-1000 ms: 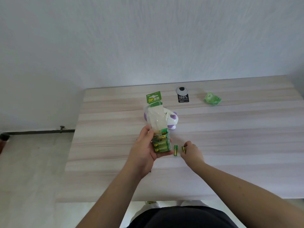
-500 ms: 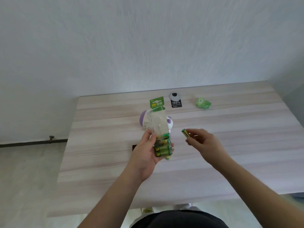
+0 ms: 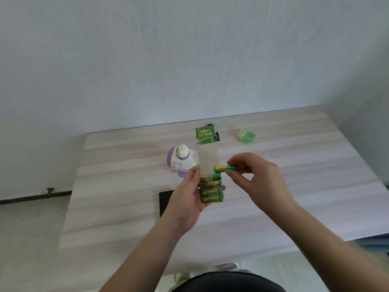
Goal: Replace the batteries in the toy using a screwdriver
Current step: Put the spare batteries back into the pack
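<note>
A: Pale wood worktop [image 3: 273, 197] against a grey wall. The toy [image 3: 179, 163] lies untouched behind your hands.

B: Fingers?

A: Your left hand [image 3: 187, 199] grips the battery pack [image 3: 210, 186]; your right hand [image 3: 259, 178] pinches two loose batteries [image 3: 224, 168] beside its open sleeve.

B: Risk?

A: That light pinch could drop one, and it would roll. Count: one toy, one pack, two loose cells; no screwdriver visible.

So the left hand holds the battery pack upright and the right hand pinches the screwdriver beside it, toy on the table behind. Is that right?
Not quite. In the head view the right hand pinches a loose battery, not a screwdriver, beside the pack. The rest stands: the left hand holds the battery pack upright, and the toy sits on the table behind it.
</note>
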The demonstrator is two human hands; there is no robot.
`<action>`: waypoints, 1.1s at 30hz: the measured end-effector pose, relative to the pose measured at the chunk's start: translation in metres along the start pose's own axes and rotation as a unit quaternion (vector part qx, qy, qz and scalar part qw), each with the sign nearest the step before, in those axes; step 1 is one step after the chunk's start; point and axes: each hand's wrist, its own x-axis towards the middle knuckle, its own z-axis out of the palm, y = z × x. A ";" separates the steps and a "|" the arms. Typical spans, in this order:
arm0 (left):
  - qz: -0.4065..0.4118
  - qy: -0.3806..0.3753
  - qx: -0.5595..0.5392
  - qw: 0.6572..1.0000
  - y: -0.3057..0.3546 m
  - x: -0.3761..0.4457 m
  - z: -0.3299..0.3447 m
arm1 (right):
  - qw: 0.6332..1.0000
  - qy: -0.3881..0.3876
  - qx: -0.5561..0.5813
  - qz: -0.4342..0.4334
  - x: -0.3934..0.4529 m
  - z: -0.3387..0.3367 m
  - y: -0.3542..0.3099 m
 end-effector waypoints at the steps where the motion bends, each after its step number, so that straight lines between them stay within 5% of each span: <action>1: -0.001 -0.001 0.000 1.000 -0.001 0.000 0.000 | 1.000 0.001 -0.006 -0.013 0.001 0.000 0.001; 14: 0.008 0.005 -0.011 1.000 -0.005 0.000 0.003 | 0.995 0.019 -0.078 -0.055 0.001 0.014 0.003; 33: 0.050 0.112 0.050 0.991 -0.002 0.008 -0.013 | 0.997 -0.075 -0.027 -0.012 0.002 0.044 0.011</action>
